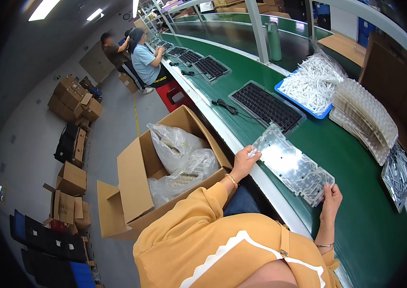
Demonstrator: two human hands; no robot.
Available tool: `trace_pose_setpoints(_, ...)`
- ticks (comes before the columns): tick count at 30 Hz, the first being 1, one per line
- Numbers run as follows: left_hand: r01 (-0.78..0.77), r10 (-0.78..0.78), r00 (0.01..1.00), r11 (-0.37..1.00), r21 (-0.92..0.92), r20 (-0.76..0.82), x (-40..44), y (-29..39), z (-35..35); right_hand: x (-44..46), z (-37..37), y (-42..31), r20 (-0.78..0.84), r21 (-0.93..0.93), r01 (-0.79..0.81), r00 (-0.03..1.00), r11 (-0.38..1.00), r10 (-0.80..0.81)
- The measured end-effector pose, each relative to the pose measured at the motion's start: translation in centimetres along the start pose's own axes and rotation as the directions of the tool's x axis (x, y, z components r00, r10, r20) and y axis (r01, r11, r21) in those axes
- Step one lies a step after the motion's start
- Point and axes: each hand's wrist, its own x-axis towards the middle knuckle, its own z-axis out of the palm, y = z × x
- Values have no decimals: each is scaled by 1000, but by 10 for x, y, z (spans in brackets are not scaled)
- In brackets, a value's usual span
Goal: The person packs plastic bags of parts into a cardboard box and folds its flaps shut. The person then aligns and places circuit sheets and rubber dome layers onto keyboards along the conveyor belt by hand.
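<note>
Bright white tube lights (43, 8) glow at the upper left, the nearest one blown out, while the wall and floor beneath look dim and grey. A hard white glare washes out part of the clear sheet (285, 161) held over the near edge of the green belt (357, 230), and softer shine lies toward its far end. The wide lens bends the belt's long edges into curves, the corners fall to black, and distant things look soft.
</note>
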Motion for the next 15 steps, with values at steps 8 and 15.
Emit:
trace_pose_setpoints(8,-7,7,1000,1000,11,-6,-1,4,0,0,-4,1,40,17,-16,999,1000,15)
trace_pose_setpoints(15,1,-1,1000,1000,-13,6,0,0,0,1,-5,2,36,30,-1,999,1000,0)
